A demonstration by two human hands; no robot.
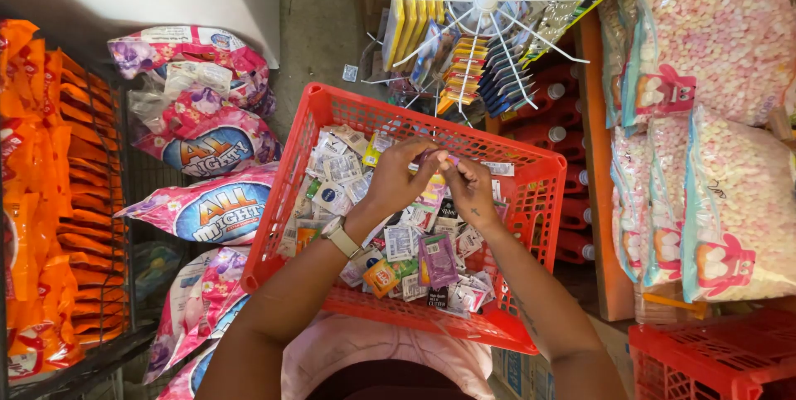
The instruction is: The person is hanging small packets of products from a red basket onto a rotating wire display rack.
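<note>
both hands — left hand (396, 174) and right hand (469, 187) — pinch one small purple sachet (437, 157) above the red basket (531, 201) of sachets.

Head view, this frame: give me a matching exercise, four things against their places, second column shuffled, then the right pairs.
Things:
1. red basket
2. orange packets
3. bags of pink and white sweets
4. small pink sachet

Places:
A. pinched between the left hand and right hand
B. on the shelf at the right
C. in the wire rack at the far left
D. in the middle, under both hands, full of sachets

Pairs: 1-D, 2-C, 3-B, 4-A
</note>
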